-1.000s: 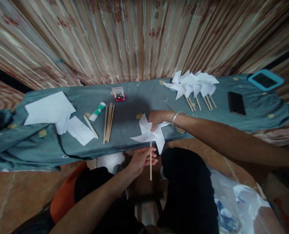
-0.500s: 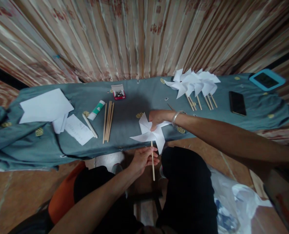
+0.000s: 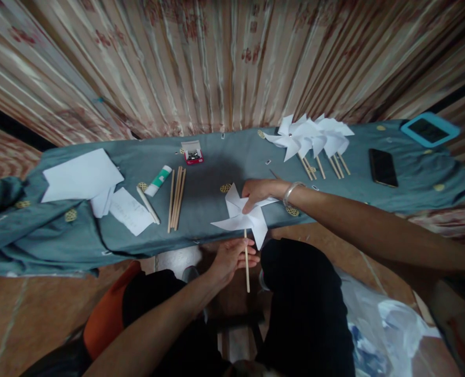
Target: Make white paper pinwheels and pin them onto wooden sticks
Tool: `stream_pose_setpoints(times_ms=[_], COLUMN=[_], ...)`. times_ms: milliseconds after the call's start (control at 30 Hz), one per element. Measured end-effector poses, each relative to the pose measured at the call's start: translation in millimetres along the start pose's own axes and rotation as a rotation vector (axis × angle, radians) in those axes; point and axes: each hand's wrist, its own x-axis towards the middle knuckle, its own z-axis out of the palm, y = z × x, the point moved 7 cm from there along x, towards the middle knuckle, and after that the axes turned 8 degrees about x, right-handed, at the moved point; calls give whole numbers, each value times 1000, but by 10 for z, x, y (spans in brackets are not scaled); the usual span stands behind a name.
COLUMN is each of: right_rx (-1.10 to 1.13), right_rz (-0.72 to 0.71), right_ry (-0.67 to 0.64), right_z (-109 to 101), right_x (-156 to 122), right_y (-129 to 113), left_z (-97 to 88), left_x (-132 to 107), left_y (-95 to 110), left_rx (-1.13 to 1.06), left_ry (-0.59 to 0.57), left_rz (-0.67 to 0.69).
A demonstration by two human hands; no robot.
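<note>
A white paper pinwheel lies at the near edge of the teal-covered table, its wooden stick hanging down past the edge. My left hand is closed around that stick just below the paper. My right hand, with a silver bangle at the wrist, presses fingertips onto the pinwheel's centre.
Several loose wooden sticks, a glue tube, white paper sheets and a small red box of pins lie to the left. Finished pinwheels, a black phone and a blue-cased tablet lie to the right. A plastic bag sits on the floor.
The stick has tilted slightly and my left hand has shifted a little along it. My right hand stays pressed on the pinwheel's centre.
</note>
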Motion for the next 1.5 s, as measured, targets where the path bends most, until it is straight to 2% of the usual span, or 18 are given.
stream_pose_setpoints(times_ms=[300,600,867,1100,1500], right_rx=[-106,-122,-39,-44,-37], right_rz=[-28,-9,-25,-8,-40], right_ry=[-7,-9,23,33,37], right_z=[-14,18,56,29,68], right_x=[68,26,53,-36,43], right_y=[-89,-44,53,-13,43], left_z=[10,-53,-50,-63,46], left_x=[-36,-43,-138,-237,-206], left_y=[23,9,-39,-165,-225], left_rx=[2,20,20,53,39], left_ry=[-3,19,-36,-72,-122], left_rz=[1,-24,-50,-85,-53])
